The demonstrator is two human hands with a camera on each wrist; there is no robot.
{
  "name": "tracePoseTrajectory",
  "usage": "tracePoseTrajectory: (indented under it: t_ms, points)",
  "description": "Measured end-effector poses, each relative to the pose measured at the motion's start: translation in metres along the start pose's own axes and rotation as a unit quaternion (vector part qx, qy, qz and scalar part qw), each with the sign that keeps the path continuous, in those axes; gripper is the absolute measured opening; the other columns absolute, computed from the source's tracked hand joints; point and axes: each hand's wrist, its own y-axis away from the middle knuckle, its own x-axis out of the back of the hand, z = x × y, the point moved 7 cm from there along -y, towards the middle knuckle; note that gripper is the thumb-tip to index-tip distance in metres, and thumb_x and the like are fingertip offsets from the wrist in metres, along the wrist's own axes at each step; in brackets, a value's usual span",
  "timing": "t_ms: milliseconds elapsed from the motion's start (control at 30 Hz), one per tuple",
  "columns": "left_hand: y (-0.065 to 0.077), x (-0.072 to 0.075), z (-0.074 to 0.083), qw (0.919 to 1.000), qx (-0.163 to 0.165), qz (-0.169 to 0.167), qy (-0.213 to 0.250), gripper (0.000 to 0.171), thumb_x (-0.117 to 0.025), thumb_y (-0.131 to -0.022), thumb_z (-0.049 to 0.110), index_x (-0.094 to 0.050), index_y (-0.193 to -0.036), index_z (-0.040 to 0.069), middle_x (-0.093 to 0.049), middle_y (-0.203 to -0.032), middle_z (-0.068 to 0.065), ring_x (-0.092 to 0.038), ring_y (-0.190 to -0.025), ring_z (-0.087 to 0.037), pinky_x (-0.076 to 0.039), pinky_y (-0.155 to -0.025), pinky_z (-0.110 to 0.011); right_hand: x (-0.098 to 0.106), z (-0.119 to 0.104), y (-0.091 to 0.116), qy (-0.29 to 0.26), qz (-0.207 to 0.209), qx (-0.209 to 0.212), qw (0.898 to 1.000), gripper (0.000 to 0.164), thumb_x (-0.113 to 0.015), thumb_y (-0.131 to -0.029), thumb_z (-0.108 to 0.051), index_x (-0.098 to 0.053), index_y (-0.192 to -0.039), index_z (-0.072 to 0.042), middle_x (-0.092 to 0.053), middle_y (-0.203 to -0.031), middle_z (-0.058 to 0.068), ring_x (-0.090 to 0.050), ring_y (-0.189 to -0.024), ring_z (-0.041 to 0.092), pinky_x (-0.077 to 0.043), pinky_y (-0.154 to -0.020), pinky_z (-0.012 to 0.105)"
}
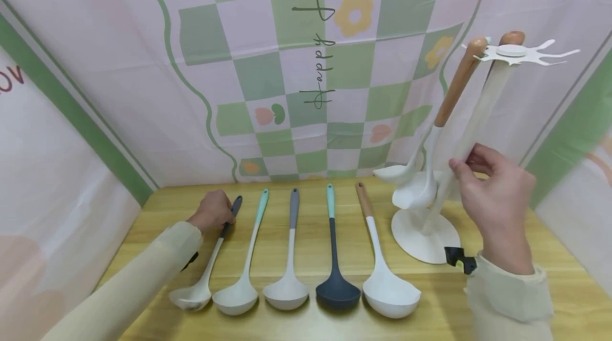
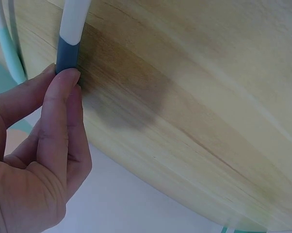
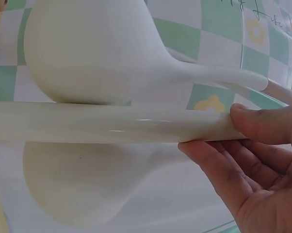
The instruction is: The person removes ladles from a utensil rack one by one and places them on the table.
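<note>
My left hand (image 1: 210, 211) pinches the dark blue-grey handle of the leftmost ladle (image 1: 192, 296), which has a pale bowl and lies on the table. In the left wrist view, thumb and fingers meet round that handle (image 2: 67, 57). At the right, my right hand (image 1: 499, 195) grips the post of a white utensil stand (image 3: 88, 124) between thumb and fingers. The stand leans to the right. White ladles hang from its top rack (image 1: 511, 51); a brown handle (image 1: 456, 88) shows plainly on one, while others are partly hidden behind the post.
Beside the held ladle lie a mint-handled ladle (image 1: 236, 296), a grey-handled ladle (image 1: 287, 293), a dark ladle with a mint handle end (image 1: 338, 292) and a white brown-handled ladle (image 1: 389, 296). A patterned cloth (image 1: 253, 75) hangs behind the wooden table (image 1: 306, 325).
</note>
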Motion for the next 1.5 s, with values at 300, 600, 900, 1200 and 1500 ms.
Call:
tracePoseTrajectory:
  t_ms: [300,600,900,1200,1500]
  points:
    - [0.0011,-0.0003,0.0007,1.0000,-0.003,0.001,0.005,0.014,-0.082,-0.083,-0.002,-0.078,-0.095,-0.007,-0.076,-0.095,-0.021,-0.069,-0.064,-0.017,-0.061,-0.057,-0.024,0.0050,0.0018,-0.0015,-0.018,-0.011,-0.018,1.000,0.027,-0.075,-0.096,-0.011,-0.077,-0.120,0.002,-0.052,-0.079,-0.045,-0.050,-0.076,-0.032,-0.040,-0.068,-0.006]
    - [0.0016,-0.0009,0.0027,0.9999,-0.010,0.002,0.001,0.010,-0.082,-0.084,-0.001,-0.079,-0.092,-0.006,-0.077,-0.094,-0.021,-0.067,-0.060,-0.015,-0.060,-0.054,-0.023,0.0032,0.0026,-0.0024,-0.005,-0.047,-0.045,0.998,0.032,-0.071,-0.099,-0.015,-0.075,-0.127,-0.001,-0.071,-0.096,-0.012,-0.050,-0.079,-0.029,-0.043,-0.068,-0.007]
    - [0.0024,0.0001,0.0041,1.0000,-0.005,-0.002,0.002,0.012,-0.082,-0.085,-0.001,-0.078,-0.095,-0.007,-0.075,-0.095,-0.021,-0.069,-0.064,-0.017,-0.061,-0.056,-0.023,0.0018,0.0036,-0.0035,0.003,-0.071,-0.032,0.997,0.034,-0.065,-0.103,-0.016,-0.071,-0.130,0.004,-0.075,-0.115,0.020,-0.046,-0.081,-0.030,-0.041,-0.068,-0.008]
    - [0.0038,0.0009,0.0056,0.9999,-0.012,0.001,0.006,0.021,-0.082,-0.084,-0.003,-0.076,-0.103,-0.010,-0.075,-0.102,-0.024,-0.072,-0.067,-0.018,-0.062,-0.058,-0.023,-0.0011,0.0060,-0.0052,0.009,-0.100,-0.039,0.994,0.033,-0.063,-0.105,-0.024,-0.073,-0.129,-0.004,-0.068,-0.102,-0.009,-0.049,-0.086,-0.026,-0.047,-0.064,-0.001]
    - [0.0052,0.0004,0.0012,1.0000,-0.006,0.003,-0.002,0.017,-0.083,-0.083,-0.001,-0.076,-0.098,-0.008,-0.074,-0.103,-0.024,-0.072,-0.071,-0.020,-0.062,-0.059,-0.025,-0.0018,0.0049,-0.0026,0.026,-0.114,-0.028,0.993,0.035,-0.061,-0.105,-0.023,-0.071,-0.132,-0.002,-0.074,-0.121,0.020,-0.054,-0.091,-0.020,-0.044,-0.064,-0.002]
